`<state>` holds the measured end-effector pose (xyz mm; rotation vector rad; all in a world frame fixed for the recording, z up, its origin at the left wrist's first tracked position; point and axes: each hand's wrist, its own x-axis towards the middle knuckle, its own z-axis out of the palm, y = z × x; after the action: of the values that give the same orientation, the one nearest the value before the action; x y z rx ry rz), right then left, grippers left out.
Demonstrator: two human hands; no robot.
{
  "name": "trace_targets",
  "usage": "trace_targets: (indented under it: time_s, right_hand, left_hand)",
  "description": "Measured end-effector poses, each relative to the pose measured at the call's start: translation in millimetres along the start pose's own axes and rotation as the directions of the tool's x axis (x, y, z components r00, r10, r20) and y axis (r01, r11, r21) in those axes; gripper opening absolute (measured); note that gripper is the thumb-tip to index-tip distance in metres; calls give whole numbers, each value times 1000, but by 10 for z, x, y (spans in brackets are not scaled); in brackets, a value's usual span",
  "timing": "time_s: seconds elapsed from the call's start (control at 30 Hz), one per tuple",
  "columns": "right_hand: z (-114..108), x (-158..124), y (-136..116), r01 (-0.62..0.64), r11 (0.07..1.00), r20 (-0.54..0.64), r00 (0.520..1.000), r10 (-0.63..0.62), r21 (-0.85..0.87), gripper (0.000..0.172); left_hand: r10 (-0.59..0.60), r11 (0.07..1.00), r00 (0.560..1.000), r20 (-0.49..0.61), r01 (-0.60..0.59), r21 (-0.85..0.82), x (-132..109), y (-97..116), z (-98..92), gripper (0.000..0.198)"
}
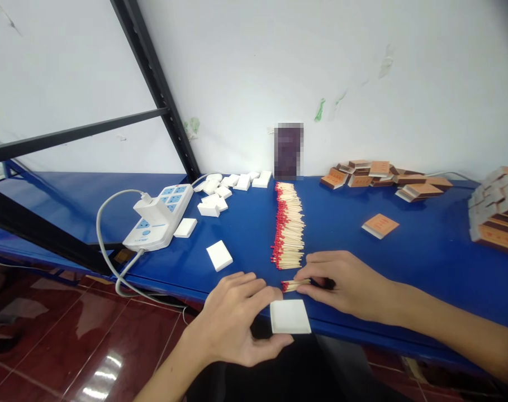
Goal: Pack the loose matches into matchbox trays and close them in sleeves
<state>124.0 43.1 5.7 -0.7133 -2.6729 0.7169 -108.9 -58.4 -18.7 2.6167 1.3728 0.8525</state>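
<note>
My left hand [232, 318] grips a white inner matchbox tray [290, 316] at the near edge of the blue table [425, 251], thumb beneath it and fingers curled above. My right hand [346, 282] pinches a small bundle of red-tipped matches [294, 285], holding it just above the tray. Right behind the bundle, a long row of matches [288, 226] lies on the table, red heads to the left.
Loose white trays [219, 255] lie left of the matches, with more trays [237, 183] by the wall. A white power strip [159, 215] with its cable sits at left. Orange matchbox sleeves [379, 174] are piled at the back right, one sleeve [380, 225] lies apart, and stacked boxes [497, 209] stand far right.
</note>
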Motion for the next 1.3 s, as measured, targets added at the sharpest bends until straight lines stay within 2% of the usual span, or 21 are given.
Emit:
trace_targets:
  time_s: [0.13,0.53,0.83,1.1,1.3]
  right_hand:
    - [-17,-12,-20,-60,998,23,998,59,31,20]
    - [21,-6,5,-39,999,-20,999,40,14,7]
    - [-9,11,-16,-73,997,41,996,73,-11,8]
    - [-34,1,14,-6,997,68,998,12,-81,10]
    - [-45,-8,38,114,982,76,992,-103,-148,12]
  left_hand:
    - [-8,1000,1000,0,8,-6,3,-5,6,36]
    - [-33,999,999,-3,33,8,14,16,-23,35]
    - [-46,999,999,2,46,13,17,12,-22,37]
    - [-38,999,999,4,38,12,24,13,-25,37]
    - [-48,999,999,19,48,13,31,14,-18,36]
